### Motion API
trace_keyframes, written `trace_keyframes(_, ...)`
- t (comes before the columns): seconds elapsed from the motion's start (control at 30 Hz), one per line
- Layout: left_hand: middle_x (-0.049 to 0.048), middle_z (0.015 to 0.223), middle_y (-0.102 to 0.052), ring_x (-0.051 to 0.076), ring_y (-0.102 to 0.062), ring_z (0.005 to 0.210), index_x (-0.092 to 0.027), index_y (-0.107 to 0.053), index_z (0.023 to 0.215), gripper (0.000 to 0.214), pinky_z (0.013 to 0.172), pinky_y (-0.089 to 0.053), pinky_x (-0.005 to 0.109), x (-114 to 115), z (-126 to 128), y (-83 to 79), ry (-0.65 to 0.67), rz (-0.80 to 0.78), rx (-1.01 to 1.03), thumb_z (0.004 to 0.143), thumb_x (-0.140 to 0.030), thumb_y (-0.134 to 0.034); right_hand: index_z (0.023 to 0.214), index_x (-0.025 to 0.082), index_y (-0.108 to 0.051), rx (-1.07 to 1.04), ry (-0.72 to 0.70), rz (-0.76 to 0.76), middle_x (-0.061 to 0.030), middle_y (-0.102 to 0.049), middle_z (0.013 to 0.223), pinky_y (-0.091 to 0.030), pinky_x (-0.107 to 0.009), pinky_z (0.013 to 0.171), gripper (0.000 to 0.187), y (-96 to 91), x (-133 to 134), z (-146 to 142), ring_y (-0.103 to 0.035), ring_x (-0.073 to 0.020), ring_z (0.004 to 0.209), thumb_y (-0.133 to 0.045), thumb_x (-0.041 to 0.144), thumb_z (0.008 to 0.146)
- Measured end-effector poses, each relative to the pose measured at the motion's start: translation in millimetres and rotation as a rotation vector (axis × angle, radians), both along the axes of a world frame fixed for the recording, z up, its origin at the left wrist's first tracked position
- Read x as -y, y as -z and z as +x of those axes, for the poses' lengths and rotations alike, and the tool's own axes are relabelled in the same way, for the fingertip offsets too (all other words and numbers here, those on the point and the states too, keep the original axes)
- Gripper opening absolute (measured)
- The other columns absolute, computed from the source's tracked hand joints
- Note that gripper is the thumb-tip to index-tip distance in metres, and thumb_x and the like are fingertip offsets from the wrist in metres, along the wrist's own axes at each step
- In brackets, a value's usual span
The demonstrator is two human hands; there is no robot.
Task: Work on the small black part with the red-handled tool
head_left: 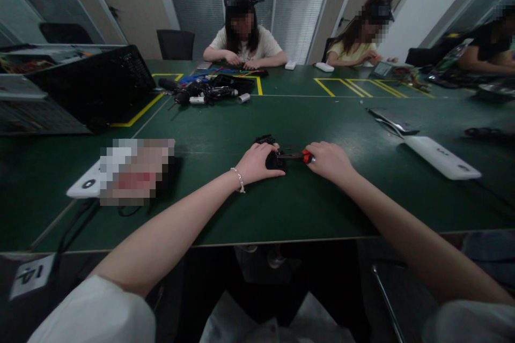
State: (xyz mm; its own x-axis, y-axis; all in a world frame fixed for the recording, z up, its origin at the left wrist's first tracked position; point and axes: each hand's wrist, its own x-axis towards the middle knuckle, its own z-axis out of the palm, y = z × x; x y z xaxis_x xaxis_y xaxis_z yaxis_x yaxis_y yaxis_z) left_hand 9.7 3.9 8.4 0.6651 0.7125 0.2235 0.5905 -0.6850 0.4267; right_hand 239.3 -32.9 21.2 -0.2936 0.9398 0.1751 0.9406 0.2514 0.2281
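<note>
Holding the black part [276, 161] on or just over the worktop [257, 214], with the left hand [255, 165] clamped on it from the left. Gripping the red-handled tool [306, 156] to the right of the black part, with the right hand [330, 162] closed round the grip. Aiming the metal shaft [290, 156] leftward, right up to the black part; cannot tell whether actually touching, nor whether pliers or a screwdriver, with so much covered.

Judging by this pose, busy applying the tool: steadying from one side, working from the other. Cannot tell whether turning, pinching or pulling.

Seems to call next for a firm left-hand hold on the black part, then for small, controlled effort from the right, with the metal shaft in line. Best to guard against a slip, being so close to the left hand with the metal shaft.

Just beyond the black part, note a small dark piece [264, 139]; cannot tell whether joined to it. Farther beyond and to its left, see a heap of cables [219, 90]; well to its right, a white device [442, 158]. Probably no need to reach for either yet.
</note>
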Motion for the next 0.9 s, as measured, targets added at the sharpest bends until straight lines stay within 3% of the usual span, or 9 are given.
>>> trace_keyframes(0.27,0.0095,0.122,-0.057,0.030,-0.049,0.113,-0.017,-0.055,0.110,0.060,0.095,-0.041,0.042,0.7,-1.0,-1.5,0.003,-0.014,0.001,0.069,-0.058,-0.067,0.092,0.014,-0.062,0.041,-0.047,0.055,-0.0102,-0.064,0.090,-0.036,-0.032,0.067,0.022,-1.4,1.2,0.5,-0.054,-0.0229,0.081,-0.050,0.022,0.076)
trace_keyframes(0.57,0.0092,0.124,-0.056,0.029,-0.050,0.112,-0.017,-0.055,0.111,0.058,0.097,-0.039,0.042,0.7,0.0,-2.1,0.008,-0.006,-0.006,0.069,-0.057,-0.067,0.090,0.017,-0.063,0.004,-0.019,-0.003,-0.0085,-0.065,0.086,-0.035,-0.031,0.064,0.021,1.9,-2.1,1.7,-0.055,-0.0206,0.077,-0.047,0.025,0.078)
trace_keyframes(0.9,0.0093,0.124,-0.056,0.030,-0.048,0.113,-0.016,-0.055,0.111,0.059,0.097,-0.040,0.042,1.9,-0.7,-3.9,-0.001,-0.018,-0.008,0.070,-0.056,-0.067,0.095,0.014,-0.062,0.023,-0.061,0.032,-0.0107,-0.064,0.091,-0.036,-0.032,0.069,0.024,1.7,-2.1,4.1,-0.054,-0.0222,0.081,-0.049,0.019,0.075)
